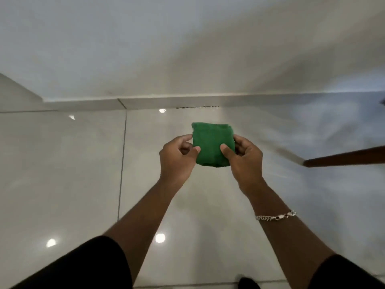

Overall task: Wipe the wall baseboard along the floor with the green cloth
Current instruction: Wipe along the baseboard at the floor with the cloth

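A folded green cloth [210, 142] is held up in the air in front of me, above the glossy floor. My left hand [177, 159] pinches its left edge between thumb and fingers. My right hand [242, 161] grips its right side, thumb pressed on the front of the cloth. The pale baseboard [187, 102] runs left to right along the foot of the white wall [187, 49], beyond the cloth and apart from it. A short dark mark shows where the baseboard meets the floor, just behind the cloth.
Large glossy white floor tiles [62, 174] with ceiling-light reflections fill the lower view. A dark wooden bar [343, 156] juts in from the right edge. The wall steps back at a corner [41, 97] on the left. A dark shoe tip [249, 283] shows at the bottom.
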A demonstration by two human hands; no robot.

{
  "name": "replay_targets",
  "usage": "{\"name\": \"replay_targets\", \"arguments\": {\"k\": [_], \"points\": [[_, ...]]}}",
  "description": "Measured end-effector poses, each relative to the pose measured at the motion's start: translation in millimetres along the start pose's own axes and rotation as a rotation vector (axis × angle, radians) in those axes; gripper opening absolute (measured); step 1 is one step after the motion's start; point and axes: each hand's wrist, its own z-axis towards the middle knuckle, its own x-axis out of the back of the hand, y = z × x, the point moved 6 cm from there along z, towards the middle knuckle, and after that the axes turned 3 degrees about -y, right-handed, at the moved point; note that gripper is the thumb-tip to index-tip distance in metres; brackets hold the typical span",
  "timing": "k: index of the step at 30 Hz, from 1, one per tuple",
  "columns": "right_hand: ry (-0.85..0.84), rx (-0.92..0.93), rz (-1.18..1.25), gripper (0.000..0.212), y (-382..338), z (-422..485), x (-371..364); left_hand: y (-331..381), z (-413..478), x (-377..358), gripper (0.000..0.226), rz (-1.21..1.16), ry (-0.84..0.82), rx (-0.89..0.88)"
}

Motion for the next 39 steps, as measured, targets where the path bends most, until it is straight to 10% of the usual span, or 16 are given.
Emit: {"name": "replay_targets", "arguments": {"k": [14, 21, 30, 39], "points": [[0.168, 0.124, -0.347, 0.038, 86.4, 161.1, -36.9, -175.3, 156.7, -2.2, 0.076, 1.142, -0.083, -0.374], [0.142, 0.730, -1.003, 0.043, 72.7, 147.9, -95.0, -169.6, 189.3, 0.1, 0.087, 1.186, -0.022, -0.417], [0.011, 0.729, -1.304, 0.042, 88.9, 182.5, -99.9, -166.8, 186.7, 0.3, 0.089, 1.178, -0.046, -0.377], [0.279, 0.514, -1.244, 0.042, 84.1, 201.2, -38.7, -166.4, 190.8, 3.3, 0.094, 1.162, -0.059, -0.391]]}}
